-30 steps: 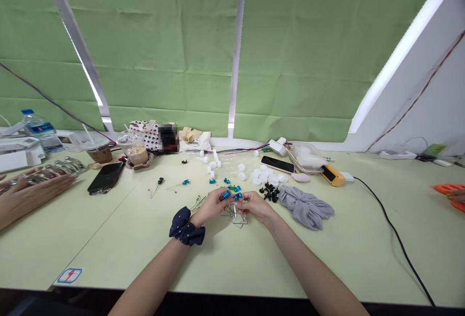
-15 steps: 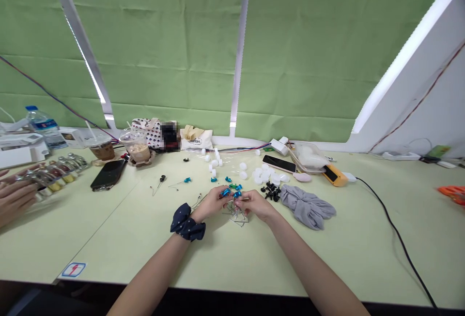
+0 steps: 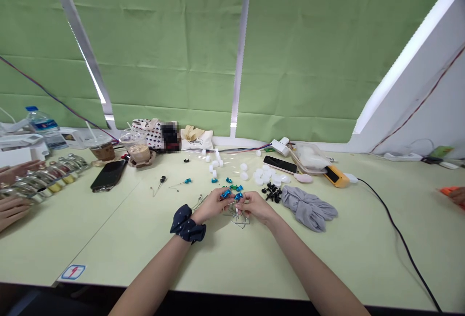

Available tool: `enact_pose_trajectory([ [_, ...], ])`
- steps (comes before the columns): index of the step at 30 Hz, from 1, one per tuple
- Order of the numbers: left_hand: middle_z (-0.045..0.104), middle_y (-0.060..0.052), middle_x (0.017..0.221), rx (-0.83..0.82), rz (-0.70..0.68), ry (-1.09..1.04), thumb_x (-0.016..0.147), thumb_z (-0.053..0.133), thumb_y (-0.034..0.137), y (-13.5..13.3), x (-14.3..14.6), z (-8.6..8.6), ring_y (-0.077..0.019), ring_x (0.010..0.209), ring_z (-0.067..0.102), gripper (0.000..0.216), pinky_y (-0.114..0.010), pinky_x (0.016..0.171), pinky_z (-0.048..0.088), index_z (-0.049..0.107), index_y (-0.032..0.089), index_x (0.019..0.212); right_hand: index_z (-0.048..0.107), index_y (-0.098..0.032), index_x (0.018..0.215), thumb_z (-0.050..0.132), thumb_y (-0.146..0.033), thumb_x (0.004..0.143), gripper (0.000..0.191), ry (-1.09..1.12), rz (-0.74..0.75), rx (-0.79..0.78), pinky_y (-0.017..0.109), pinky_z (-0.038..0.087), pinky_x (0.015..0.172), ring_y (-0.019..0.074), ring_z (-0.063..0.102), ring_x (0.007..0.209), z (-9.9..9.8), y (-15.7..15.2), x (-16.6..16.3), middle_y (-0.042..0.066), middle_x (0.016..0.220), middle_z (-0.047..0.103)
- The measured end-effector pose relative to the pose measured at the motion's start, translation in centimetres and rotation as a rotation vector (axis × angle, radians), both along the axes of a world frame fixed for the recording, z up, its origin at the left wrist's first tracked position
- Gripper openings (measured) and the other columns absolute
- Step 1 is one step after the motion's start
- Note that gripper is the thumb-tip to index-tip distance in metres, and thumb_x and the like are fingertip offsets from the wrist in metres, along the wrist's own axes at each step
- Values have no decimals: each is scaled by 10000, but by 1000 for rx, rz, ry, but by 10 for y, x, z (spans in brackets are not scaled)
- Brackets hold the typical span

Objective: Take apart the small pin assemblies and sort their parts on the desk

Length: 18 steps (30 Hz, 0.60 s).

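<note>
My left hand [image 3: 214, 203] is closed in a pinch on a small shiny blue part [image 3: 225, 194]. Close beside it, the fingers of my right hand [image 3: 255, 205] pinch a second blue part [image 3: 238, 196] with a thin metal stem. Bent metal wires [image 3: 240, 220] lie in a loose bunch beneath my fingertips, partly hidden by them. Just beyond my hands are more blue pieces [image 3: 228, 180] and a green piece [image 3: 233, 188]. One blue piece with a wire [image 3: 187, 181] rests to the left, near a black piece with a wire [image 3: 162, 179].
White caps [image 3: 264, 175], black pieces [image 3: 271, 192] and a grey cloth [image 3: 308, 207] lie to the right. A phone [image 3: 279, 164] and a yellow device [image 3: 336, 176] are behind them. Drinks cups [image 3: 139, 152] stand left. Another person's hand [image 3: 14, 212] is by small bottles [image 3: 54, 175].
My hands stay nearly in place, both still holding blue parts. At the left, the other person's hands have moved apart around the bottles. A hand now shows on the orange thing at far right.
</note>
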<state>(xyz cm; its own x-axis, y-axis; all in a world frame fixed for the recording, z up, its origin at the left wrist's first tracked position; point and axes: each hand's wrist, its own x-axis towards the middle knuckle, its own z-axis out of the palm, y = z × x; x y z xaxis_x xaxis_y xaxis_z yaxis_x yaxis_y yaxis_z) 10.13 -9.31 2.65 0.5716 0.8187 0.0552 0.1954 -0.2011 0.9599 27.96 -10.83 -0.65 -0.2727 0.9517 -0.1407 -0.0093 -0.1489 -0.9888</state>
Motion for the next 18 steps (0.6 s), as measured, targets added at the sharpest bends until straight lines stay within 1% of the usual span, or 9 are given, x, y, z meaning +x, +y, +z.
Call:
enact_pose_trajectory([
  [3, 471, 34, 530, 17, 7, -21, 745, 586, 448, 2, 0, -2, -77, 462, 397, 328, -194, 439, 319, 578, 126, 807, 578, -139, 687, 777, -405, 522, 371, 51, 26, -1, 239, 447, 488, 127, 571, 500, 5, -2, 0, 0, 543, 617],
  [6, 481, 32, 536, 30, 1, -39, 757, 575, 434, 4, -1, -5, -81, 471, 408, 306, -200, 462, 334, 579, 131, 805, 640, -123, 785, 750, -442, 555, 408, 63, 64, 13, 252, 460, 529, 126, 575, 539, 8, -3, 1, 17, 619, 635],
  [8, 493, 28, 548, 33, -8, -37, 763, 568, 427, 5, -2, -7, -85, 484, 418, 295, -203, 476, 342, 579, 135, 803, 643, -120, 753, 740, -461, 560, 404, 28, 54, 19, 230, 420, 474, 108, 543, 493, 9, -3, 1, 24, 627, 639],
  [11, 500, 23, 563, 39, -11, -37, 770, 564, 409, 7, -2, -12, -93, 502, 435, 275, -205, 486, 348, 576, 137, 808, 593, -124, 654, 743, -454, 558, 375, -26, 19, 17, 188, 276, 367, 52, 421, 377, 7, -2, 0, 24, 599, 641],
  [14, 499, 23, 575, 46, -10, -52, 778, 560, 378, 8, -1, -15, -93, 512, 442, 240, -202, 491, 353, 566, 139, 807, 530, -142, 650, 736, -444, 576, 373, -18, 10, -13, 180, 158, 338, 20, 306, 315, 6, -1, -1, 17, 558, 639],
  [16, 496, 24, 580, 43, -12, -62, 783, 557, 362, 8, -1, -17, -90, 510, 441, 224, -201, 491, 354, 564, 141, 815, 502, -154, 663, 734, -440, 585, 376, -10, 14, -20, 179, 138, 336, 16, 273, 297, 5, -1, -2, 3, 522, 626],
  [18, 495, 25, 580, 35, -6, -69, 783, 558, 357, 8, -1, -17, -87, 502, 438, 221, -201, 488, 356, 563, 139, 820, 499, -158, 669, 741, -432, 582, 376, 3, 14, 0, 177, 193, 342, 31, 326, 311, 4, -1, -3, -7, 509, 612],
])
